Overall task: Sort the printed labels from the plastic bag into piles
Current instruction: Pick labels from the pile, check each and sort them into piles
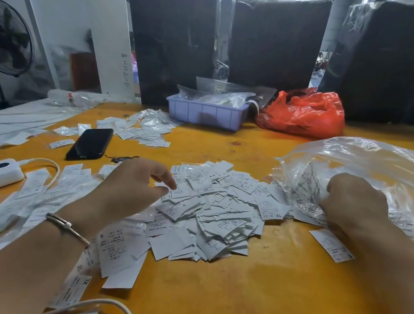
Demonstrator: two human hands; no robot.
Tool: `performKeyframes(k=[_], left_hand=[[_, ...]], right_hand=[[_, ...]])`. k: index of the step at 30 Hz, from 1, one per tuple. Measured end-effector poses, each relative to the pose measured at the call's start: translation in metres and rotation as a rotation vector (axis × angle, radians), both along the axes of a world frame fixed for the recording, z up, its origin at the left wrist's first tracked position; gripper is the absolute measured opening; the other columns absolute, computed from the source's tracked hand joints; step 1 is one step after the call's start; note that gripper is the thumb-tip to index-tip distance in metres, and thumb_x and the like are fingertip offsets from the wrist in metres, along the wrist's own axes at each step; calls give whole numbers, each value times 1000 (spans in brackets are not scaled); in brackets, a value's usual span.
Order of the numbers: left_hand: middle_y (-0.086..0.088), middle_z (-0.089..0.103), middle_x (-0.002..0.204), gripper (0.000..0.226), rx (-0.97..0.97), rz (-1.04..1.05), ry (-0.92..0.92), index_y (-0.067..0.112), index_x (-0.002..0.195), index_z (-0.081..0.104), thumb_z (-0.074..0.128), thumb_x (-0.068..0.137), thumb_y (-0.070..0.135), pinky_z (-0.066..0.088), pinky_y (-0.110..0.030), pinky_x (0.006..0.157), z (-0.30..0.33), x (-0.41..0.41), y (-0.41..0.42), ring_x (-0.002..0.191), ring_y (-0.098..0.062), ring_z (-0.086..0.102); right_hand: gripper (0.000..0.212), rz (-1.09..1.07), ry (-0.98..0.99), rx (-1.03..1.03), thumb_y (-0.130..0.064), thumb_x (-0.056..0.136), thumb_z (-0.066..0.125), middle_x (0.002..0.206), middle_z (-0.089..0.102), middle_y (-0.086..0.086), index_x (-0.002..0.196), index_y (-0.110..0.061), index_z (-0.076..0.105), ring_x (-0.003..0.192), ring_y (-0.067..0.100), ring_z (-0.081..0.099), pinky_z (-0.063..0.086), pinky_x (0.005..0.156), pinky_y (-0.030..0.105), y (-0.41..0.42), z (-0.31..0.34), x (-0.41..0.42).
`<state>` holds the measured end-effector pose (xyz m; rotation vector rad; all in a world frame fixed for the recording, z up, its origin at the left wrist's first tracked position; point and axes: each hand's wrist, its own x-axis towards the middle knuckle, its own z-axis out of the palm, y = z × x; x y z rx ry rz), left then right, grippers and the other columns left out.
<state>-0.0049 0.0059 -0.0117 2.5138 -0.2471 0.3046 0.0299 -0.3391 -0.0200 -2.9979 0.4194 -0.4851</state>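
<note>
Table (247, 295) is coated in a smooth, slightly shiny orange finish. Labels (214, 211) look like matt white paper. Plastic bag (385, 166) is seen as clear, crinkly, glossy film; phone (90, 143) is finished glossy black.

A heap of labels (216, 206) is lying in the middle of the orange surface (274, 294). The left hand (132, 186) is hovering over its near edge, fingers loosely curled, thumb and forefinger close to one label. The right hand (354, 201) is gripping the mouth of the clear bag (385, 166). A phone (90, 143) is lying beyond, near a blue tray (204, 114) and a red bag (305, 112).
</note>
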Motion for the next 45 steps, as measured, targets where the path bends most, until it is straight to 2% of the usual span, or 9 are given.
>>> performKeyframes(k=[6,11,15,20,25,29,37,42,45], left_hand=[[19,67,93,13,14,-90,40,34,81,72,74,86,21,47,-18,78,-4,-1,-6,89,8,59],[21,66,90,14,41,-111,21,35,79,70,74,86,24,39,-6,60,-3,-4,-9,89,24,50],[22,64,90,16,34,-117,2,36,79,69,73,86,23,40,2,63,-5,-4,-11,90,26,48],[26,62,108,26,-48,-203,6,44,104,64,75,82,38,51,-14,81,-8,-4,-17,103,10,55],[36,54,123,57,-123,-399,59,55,122,52,73,70,64,48,-10,84,-4,-10,-28,116,14,49],[20,72,99,22,-177,-475,24,41,99,69,76,78,42,47,-16,84,-3,-14,-33,100,1,65],[1,77,77,5,-296,-396,64,13,88,75,70,88,11,55,-19,77,-3,-13,-32,78,-11,73],[-1,77,74,6,-399,-217,87,10,83,74,73,86,15,55,-18,72,-2,-10,-24,74,-13,74],[-4,76,71,9,-451,-164,81,9,79,73,76,83,17,54,-16,65,-1,-10,-22,69,-15,73]], right_hand=[[11,-34,-16,-7,-13,87,59,93,68,5,89,-16,69,92,29,60,36,89,38,-2,4,0],[21,22,-269,67,-11,89,52,84,69,10,82,-15,72,83,33,57,29,69,31,5,4,-6],[21,210,-423,35,-8,88,55,71,69,11,77,-10,73,68,33,60,46,64,34,28,12,-15],[13,710,-198,614,-9,87,67,68,70,-3,89,-17,76,64,12,64,54,67,37,80,11,-47],[21,966,-26,713,-7,89,64,77,71,-6,99,-24,74,69,-1,59,45,64,14,115,2,-62],[20,967,-142,803,0,81,70,74,70,-8,87,-19,68,70,4,64,46,63,18,119,-2,-63],[22,897,-262,813,1,80,70,71,72,-8,87,-19,66,68,7,66,45,60,15,104,-4,-51],[20,688,-369,712,-3,80,71,73,71,-8,92,-18,69,70,4,64,48,65,20,76,2,-34],[24,671,-239,640,-5,79,71,84,70,-10,97,-21,70,81,8,64,49,69,21,66,0,-30]])
